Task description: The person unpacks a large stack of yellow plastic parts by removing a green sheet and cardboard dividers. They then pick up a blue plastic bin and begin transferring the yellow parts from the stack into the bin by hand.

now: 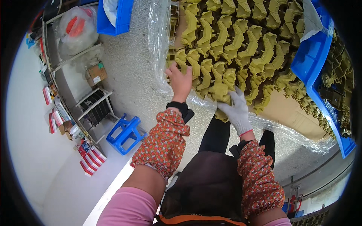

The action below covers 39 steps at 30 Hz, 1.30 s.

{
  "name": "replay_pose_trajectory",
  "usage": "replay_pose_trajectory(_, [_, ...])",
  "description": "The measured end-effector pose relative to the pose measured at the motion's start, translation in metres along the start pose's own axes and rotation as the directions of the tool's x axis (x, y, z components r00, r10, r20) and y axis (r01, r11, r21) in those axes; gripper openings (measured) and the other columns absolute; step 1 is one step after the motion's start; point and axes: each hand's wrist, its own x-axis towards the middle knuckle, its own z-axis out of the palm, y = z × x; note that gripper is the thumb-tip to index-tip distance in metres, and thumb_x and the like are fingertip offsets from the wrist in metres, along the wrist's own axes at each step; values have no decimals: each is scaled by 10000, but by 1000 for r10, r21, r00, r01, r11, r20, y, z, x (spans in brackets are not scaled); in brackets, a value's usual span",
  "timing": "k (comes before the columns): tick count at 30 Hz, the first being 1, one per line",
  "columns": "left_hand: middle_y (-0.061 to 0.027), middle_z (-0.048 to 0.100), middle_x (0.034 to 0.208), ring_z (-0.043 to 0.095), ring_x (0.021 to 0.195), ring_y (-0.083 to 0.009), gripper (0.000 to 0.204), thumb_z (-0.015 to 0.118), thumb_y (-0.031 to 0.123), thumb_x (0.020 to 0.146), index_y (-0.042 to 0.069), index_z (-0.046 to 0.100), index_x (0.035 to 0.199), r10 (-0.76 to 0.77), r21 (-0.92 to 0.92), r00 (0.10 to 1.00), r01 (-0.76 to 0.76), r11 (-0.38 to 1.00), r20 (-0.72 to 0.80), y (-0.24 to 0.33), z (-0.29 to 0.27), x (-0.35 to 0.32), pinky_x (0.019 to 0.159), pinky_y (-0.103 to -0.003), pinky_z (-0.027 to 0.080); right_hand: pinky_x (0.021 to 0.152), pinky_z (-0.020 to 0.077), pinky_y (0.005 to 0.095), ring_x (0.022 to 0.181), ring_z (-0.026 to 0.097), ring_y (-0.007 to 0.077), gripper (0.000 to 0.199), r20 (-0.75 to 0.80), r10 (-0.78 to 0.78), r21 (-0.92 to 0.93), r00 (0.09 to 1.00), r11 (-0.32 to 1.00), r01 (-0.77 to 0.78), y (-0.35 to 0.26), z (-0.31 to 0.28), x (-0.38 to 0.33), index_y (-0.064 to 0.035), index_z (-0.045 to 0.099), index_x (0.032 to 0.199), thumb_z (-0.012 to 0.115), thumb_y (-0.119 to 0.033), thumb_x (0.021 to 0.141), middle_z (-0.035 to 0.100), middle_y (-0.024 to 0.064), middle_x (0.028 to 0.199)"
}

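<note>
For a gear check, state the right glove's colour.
The right glove is greyish white, best seen in the head view.

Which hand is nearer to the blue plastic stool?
Left. The bare left hand appears up and right of the stool; the white-gloved right hand appears farther right.

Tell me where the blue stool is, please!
In the head view, the blue stool is on the floor at the left, pictured between the pale metal rack and the flowered left sleeve.
</note>
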Motion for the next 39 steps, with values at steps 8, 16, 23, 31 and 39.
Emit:
replay_pose_trajectory(8, [-170,601,1319,638,1141,-219,727,823,178,868,-41,375,1397,-126,-591,820,499,634,558,-2,-23,-32,996,-350,505,1044,446,361,1230,560,277,664,-14,166,548,986,826,-131,4,-46,-8,51,621,1286,797,-366,800,543,166,1320])
replay_pose_trajectory(16, [-79,637,1338,667,1131,-199,496,674,186,981,29,509,1421,-29,-448,487,824,346,873,29,-15,-81,946,-373,567,979,494,314,1109,612,205,591,165,129,754,978,623,-209,15,-63,-10,24,622,1290,810,-179,768,582,96,1262])
replay_pose_trajectory(23, [-81,602,1372,592,1246,-208,544,657,-29,940,53,478,1447,46,-470,581,606,641,813,80,-51,-125,1041,-376,513,1061,469,357,1238,586,258,542,-82,-104,358,991,925,127,-9,-121,-54,-57,644,1265,819,-99,754,594,147,1334])
replay_pose_trajectory(31, [-85,575,1364,597,1218,-195,754,817,0,829,46,422,1469,412,-753,635,493,436,654,247,-108,-153,1015,-368,528,990,522,347,1189,629,209,499,-396,-42,203,917,970,132,-76,-270,-132,-66,620,1312,759,-43,833,684,111,1244])
replay_pose_trajectory(39, [-306,448,1466,463,1381,-401,891,761,134,869,-28,189,1532,614,-851,755,-149,503,231,428,-28,-107,1158,-439,357,949,496,306,1081,625,194,554,-684,34,294,729,927,233,-100,-388,-92,12,505,1435,651,-169,932,637,99,1256])
